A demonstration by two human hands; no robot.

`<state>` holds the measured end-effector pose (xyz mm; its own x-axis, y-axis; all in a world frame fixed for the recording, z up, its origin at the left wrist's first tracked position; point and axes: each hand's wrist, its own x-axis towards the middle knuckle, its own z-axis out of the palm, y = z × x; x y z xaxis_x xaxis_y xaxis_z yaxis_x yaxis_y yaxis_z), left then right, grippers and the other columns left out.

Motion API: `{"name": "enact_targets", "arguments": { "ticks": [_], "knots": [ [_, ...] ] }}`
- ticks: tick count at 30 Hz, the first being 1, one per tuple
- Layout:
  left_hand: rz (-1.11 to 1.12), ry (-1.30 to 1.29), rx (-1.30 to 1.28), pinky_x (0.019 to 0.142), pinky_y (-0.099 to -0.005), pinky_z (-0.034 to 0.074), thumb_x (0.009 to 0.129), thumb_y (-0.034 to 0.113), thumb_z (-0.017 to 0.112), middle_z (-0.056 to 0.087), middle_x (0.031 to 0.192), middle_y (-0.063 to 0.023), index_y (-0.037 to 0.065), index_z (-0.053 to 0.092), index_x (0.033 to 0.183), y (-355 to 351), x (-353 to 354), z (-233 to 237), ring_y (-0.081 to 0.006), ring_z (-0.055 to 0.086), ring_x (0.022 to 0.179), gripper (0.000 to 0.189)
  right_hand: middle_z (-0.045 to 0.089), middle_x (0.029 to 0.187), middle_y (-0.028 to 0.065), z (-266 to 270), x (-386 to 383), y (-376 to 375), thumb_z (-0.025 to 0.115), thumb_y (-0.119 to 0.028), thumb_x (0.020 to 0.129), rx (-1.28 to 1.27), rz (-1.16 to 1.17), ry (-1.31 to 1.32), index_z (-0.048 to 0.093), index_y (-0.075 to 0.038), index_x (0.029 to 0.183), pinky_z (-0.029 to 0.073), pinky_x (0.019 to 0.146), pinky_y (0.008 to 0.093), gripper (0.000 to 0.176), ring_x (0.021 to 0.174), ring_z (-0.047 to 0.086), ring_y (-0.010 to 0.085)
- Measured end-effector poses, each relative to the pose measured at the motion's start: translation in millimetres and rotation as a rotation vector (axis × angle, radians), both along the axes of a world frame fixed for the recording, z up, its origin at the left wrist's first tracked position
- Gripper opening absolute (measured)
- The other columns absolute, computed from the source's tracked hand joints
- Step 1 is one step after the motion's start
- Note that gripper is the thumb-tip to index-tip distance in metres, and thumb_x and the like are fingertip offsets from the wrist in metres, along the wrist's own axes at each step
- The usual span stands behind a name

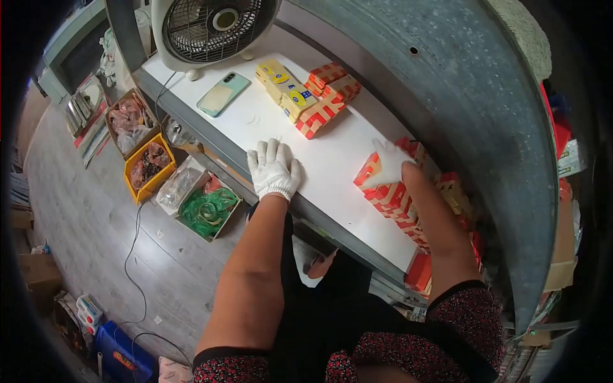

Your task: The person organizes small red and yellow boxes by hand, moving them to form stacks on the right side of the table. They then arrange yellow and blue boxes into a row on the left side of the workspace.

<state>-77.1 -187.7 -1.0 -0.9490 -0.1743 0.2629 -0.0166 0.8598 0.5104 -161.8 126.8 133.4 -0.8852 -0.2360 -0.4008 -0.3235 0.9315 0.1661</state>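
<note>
My left hand (274,171), in a white knitted glove, lies flat with its fingers stretched out on the white tabletop (325,185), near the front edge. It holds nothing. My right hand (388,165), also gloved, is at the upper end of a row of red-and-cream patterned small boxes (399,209). Motion blurs its fingers, and I cannot make out whether they grip a box. Farther back on the table, several yellow small boxes (285,89) lie beside another group of red-and-cream boxes (327,105).
A phone (223,94) lies near a fan (220,32) on the table. Below the front edge stand a yellow bin (149,167) and a box of green bands (209,207). A grey metal panel (472,83) curves behind the table. A cable (135,246) crosses the floor.
</note>
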Motion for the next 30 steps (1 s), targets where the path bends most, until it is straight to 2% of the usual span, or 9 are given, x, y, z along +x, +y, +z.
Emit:
{"name": "enact_targets", "arguments": {
  "ticks": [3,7,12,16,18,19,21,25,30],
  "knots": [
    [0.008,0.003,0.004,0.130,-0.0610,0.023,0.092,0.042,0.069,0.056,0.157,-0.0130,0.011,0.065,0.141,1,-1,2,-0.0398,0.042,0.153,0.058,0.035,0.171,0.0297,4,21,-11,0.095,-0.071,0.059,0.147,-0.151,-0.142,0.018,-0.010,0.174,0.030,0.131,0.0541,0.151,0.158,0.036,0.0465],
    [0.018,-0.013,0.001,0.131,-0.0608,0.022,0.093,0.042,0.069,0.056,0.158,-0.0130,0.011,0.065,0.142,0,1,2,-0.0400,0.042,0.154,0.058,0.041,0.167,0.0291,3,18,-40,0.097,-0.068,0.058,0.212,-0.212,-0.162,0.015,-0.015,0.175,0.033,0.128,0.0574,0.153,0.155,0.040,0.0470],
    [0.021,-0.018,-0.017,0.130,-0.0607,0.022,0.094,0.043,0.068,0.056,0.159,-0.0129,0.011,0.065,0.142,2,-1,1,-0.0402,0.042,0.154,0.058,0.044,0.164,0.0292,3,14,-39,0.096,-0.066,0.059,0.192,-0.204,-0.150,0.019,-0.013,0.174,0.037,0.126,0.0560,0.149,0.153,0.043,0.0461],
    [0.018,-0.033,-0.009,0.131,-0.0608,0.021,0.093,0.043,0.068,0.055,0.160,-0.0138,0.010,0.065,0.143,1,-1,3,-0.0389,0.040,0.155,0.060,0.041,0.166,0.0305,-7,-10,-52,0.096,-0.064,0.060,0.024,-0.242,-0.133,0.020,-0.012,0.174,0.038,0.127,0.0535,0.147,0.155,0.042,0.0464],
    [0.008,-0.038,-0.002,0.131,-0.0609,0.020,0.093,0.042,0.068,0.055,0.160,-0.0143,0.009,0.065,0.144,2,0,2,-0.0382,0.040,0.156,0.061,0.043,0.161,0.0353,-31,-29,-63,0.097,-0.057,0.056,-0.201,-0.269,0.065,0.022,-0.005,0.173,0.044,0.125,0.0443,0.148,0.150,0.047,0.0471],
    [0.007,-0.036,-0.008,0.131,-0.0611,0.021,0.094,0.042,0.068,0.055,0.160,-0.0138,0.010,0.065,0.143,2,0,2,-0.0389,0.040,0.155,0.059,0.043,0.161,0.0353,-33,-36,-74,0.097,-0.057,0.056,-0.204,-0.271,0.067,0.022,-0.005,0.173,0.044,0.125,0.0443,0.148,0.150,0.047,0.0471],
    [0.012,-0.028,-0.020,0.130,-0.0614,0.022,0.094,0.042,0.068,0.056,0.159,-0.0129,0.012,0.065,0.142,1,-1,1,-0.0401,0.042,0.154,0.057,0.031,0.173,0.0322,-38,-48,-102,0.097,-0.065,0.057,-0.191,-0.324,-0.008,0.015,-0.006,0.175,0.035,0.131,0.0484,0.156,0.160,0.035,0.0453],
    [-0.003,-0.046,0.007,0.130,-0.0615,0.022,0.094,0.041,0.068,0.056,0.158,-0.0129,0.012,0.065,0.142,-1,-1,9,-0.0403,0.042,0.154,0.057,0.032,0.172,0.0302,-71,-43,-131,0.099,-0.067,0.054,-0.267,-0.385,0.129,0.016,-0.005,0.173,0.036,0.131,0.0486,0.157,0.161,0.035,0.0417],
    [-0.007,-0.015,0.028,0.130,-0.0613,0.022,0.093,0.041,0.069,0.056,0.157,-0.0128,0.012,0.065,0.141,-2,0,9,-0.0399,0.042,0.153,0.056,0.033,0.172,0.0290,-78,-14,-99,0.101,-0.062,0.059,-0.379,-0.391,0.186,0.018,-0.002,0.169,0.043,0.126,0.0500,0.150,0.157,0.042,0.0408]
  ]
}}
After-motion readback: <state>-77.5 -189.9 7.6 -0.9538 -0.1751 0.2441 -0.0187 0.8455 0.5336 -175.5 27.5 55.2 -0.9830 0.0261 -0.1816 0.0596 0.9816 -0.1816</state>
